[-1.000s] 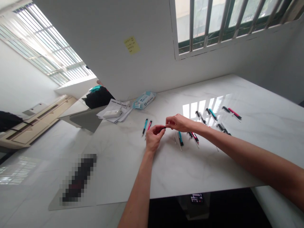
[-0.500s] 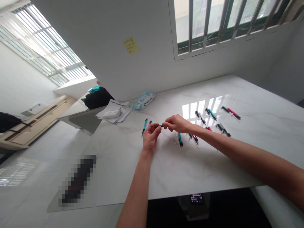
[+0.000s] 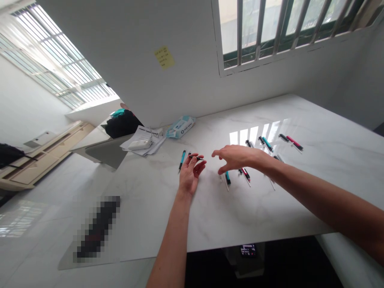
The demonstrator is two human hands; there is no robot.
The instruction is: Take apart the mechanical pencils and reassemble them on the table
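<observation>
My left hand [image 3: 189, 175] is closed, with a small dark pen part [image 3: 196, 158] between thumb and fingers; its thin tip points right. To the right, my right hand [image 3: 237, 157] hovers over the table with fingers apart, holding nothing. Just below it lie a teal pen barrel [image 3: 228, 177] and a white refill [image 3: 226, 184]. A teal pen [image 3: 182, 161] lies whole beside my left hand, and another pen is partly hidden behind the fingers. A red and black pen part [image 3: 246, 173] rests farther right.
Several disassembled pens lie on the marble-patterned table [image 3: 216, 220], including a teal one [image 3: 267, 143] and a pink barrel [image 3: 294, 143]. A wipes pack [image 3: 181, 127] and papers [image 3: 127, 145] with a white device [image 3: 140, 144] sit at the back left.
My right hand has let go of the dark pen part, moved right and opened its fingers. My left hand still holds the part, nearly in the same place.
</observation>
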